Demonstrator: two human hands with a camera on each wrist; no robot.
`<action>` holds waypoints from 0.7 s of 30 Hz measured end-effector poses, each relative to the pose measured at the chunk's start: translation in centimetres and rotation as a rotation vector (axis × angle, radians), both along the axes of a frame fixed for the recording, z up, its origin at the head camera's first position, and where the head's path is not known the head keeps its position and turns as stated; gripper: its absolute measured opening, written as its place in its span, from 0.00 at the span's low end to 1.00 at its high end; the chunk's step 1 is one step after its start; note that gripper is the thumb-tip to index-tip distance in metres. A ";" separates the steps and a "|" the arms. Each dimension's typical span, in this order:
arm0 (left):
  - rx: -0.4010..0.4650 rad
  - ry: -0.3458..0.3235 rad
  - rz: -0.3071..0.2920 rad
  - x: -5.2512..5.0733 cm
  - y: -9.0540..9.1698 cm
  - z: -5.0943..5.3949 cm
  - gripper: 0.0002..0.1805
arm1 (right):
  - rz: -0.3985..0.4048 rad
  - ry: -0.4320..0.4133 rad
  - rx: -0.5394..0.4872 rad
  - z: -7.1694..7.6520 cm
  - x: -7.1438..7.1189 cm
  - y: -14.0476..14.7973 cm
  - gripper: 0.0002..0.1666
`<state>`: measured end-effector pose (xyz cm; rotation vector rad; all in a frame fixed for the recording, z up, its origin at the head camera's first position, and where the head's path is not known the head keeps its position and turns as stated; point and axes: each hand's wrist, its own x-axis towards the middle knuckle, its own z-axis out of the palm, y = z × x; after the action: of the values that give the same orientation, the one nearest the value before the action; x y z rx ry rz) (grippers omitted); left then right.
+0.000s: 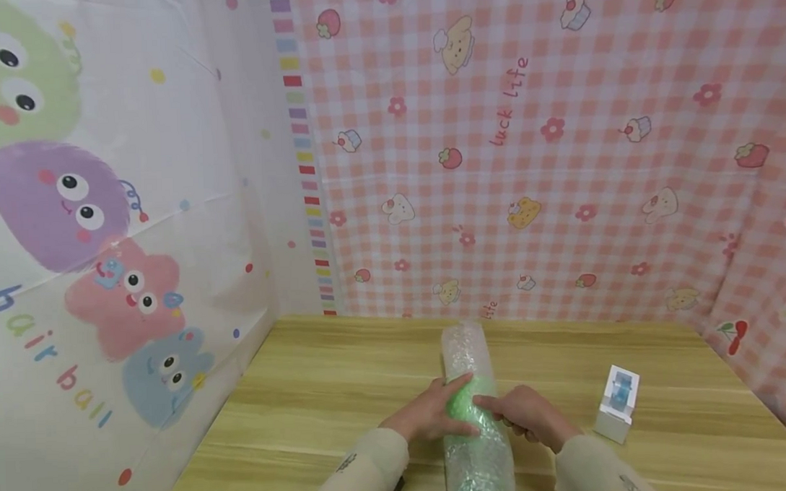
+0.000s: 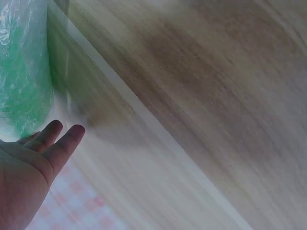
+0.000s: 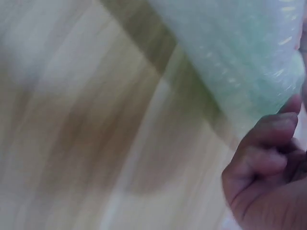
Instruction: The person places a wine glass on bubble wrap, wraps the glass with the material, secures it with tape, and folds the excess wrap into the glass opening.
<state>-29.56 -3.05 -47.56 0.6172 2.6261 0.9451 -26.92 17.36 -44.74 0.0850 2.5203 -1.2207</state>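
Note:
A long bundle of clear bubble wrap (image 1: 479, 466) lies lengthwise on the table, with something green (image 1: 462, 404) showing through its middle. My left hand (image 1: 431, 412) rests across the green part with its fingers spread. In the left wrist view, that hand (image 2: 29, 175) reaches to the wrapped green section (image 2: 24, 81). From the right, my right hand (image 1: 529, 414) touches the wrap with an extended finger, its other fingers curled in. The right wrist view shows those curled fingers (image 3: 261, 158) beside the wrap (image 3: 240, 52); nothing is visibly held in them.
A small white tape dispenser (image 1: 618, 404) with a clear bluish roll stands on the wood-grain table (image 1: 294, 393), right of my right hand. A pink checked cloth (image 1: 546, 168) hangs behind the table, and a white cartoon-print cloth (image 1: 188, 137) hangs at the left.

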 end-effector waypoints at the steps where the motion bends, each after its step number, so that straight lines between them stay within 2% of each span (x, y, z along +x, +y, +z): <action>1: 0.003 0.000 -0.001 0.0 -0.1 0.0 0.52 | 0.003 -0.006 -0.003 -0.2 0.0 0.2 0.34; 4: 0.018 -0.005 -0.002 0.0 -0.3 -0.1 0.52 | -0.004 -0.037 -0.042 -0.9 0.2 0.5 0.38; 6: 0.033 -0.015 -0.004 0.0 -0.5 -0.1 0.52 | -0.021 -0.052 -0.076 -1.3 0.3 0.6 0.36; 10: 0.057 -0.044 -0.010 -0.1 -0.8 -0.3 0.51 | -0.039 -0.059 -0.221 -2.1 0.5 0.3 0.37; 13: 0.069 -0.078 -0.007 -0.1 -1.0 -0.3 0.46 | -0.060 -0.072 -0.296 -2.5 0.5 -0.1 0.40; 15: 0.107 -0.103 -0.003 -0.1 -1.0 -0.2 0.41 | -0.086 -0.077 -0.296 -2.6 0.4 -0.2 0.40; 18: 0.172 -0.105 0.010 -0.1 -0.8 0.0 0.35 | -0.108 -0.079 -0.289 -2.7 0.3 -0.3 0.39; 21: 0.228 -0.069 0.047 -0.3 -0.3 0.1 0.32 | -0.114 -0.078 -0.280 -2.7 0.3 -0.4 0.39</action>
<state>-29.83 -3.37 -47.41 0.5650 2.5022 1.2695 -26.61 16.99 -47.43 0.2067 2.2806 -1.5707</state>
